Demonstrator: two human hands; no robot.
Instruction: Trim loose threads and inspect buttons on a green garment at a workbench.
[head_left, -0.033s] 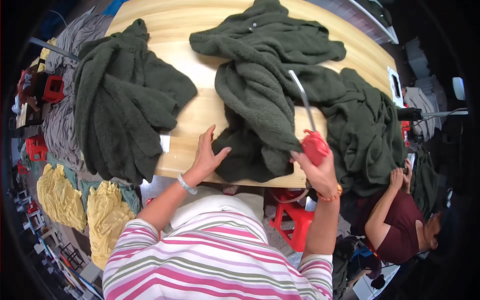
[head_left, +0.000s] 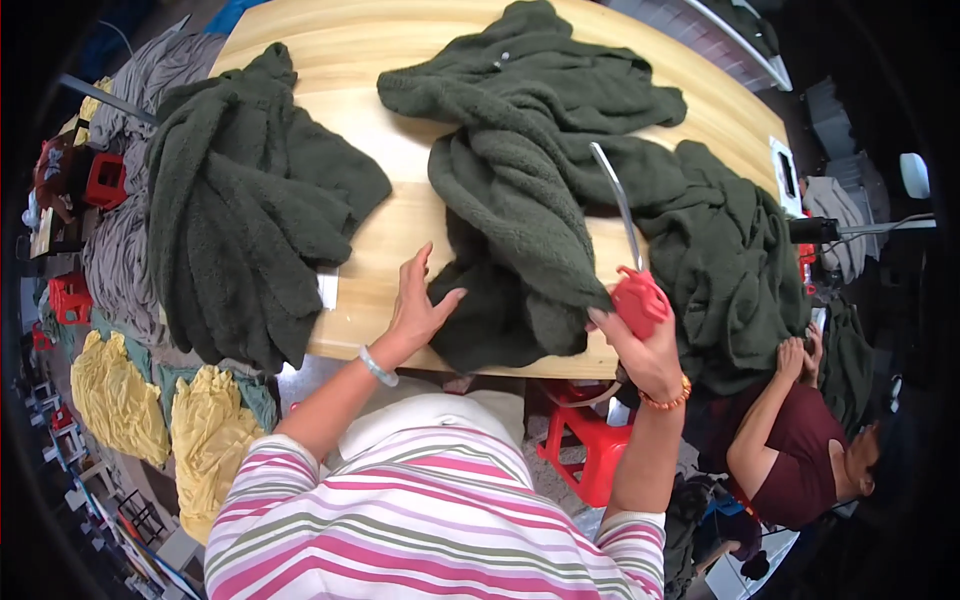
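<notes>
A dark green fleecy garment lies bunched and twisted across the middle of the table. My left hand is at its near left edge, fingers spread and holding nothing. The thumb tip is at the cloth; I cannot tell whether it presses on it. My right hand is closed round red-handled scissors, whose metal blades point up and away over the garment. The right thumb is next to the garment's near right corner. Part of the handles is hidden in the palm.
Another dark green garment lies at the table's left, and a green heap covers its right side. At the right a person in a maroon top handles cloth. A red stool stands below the table; yellow cloth is piled at lower left.
My right hand and the scissors have shifted slightly right and nearer to me. My left hand is almost where it was.
</notes>
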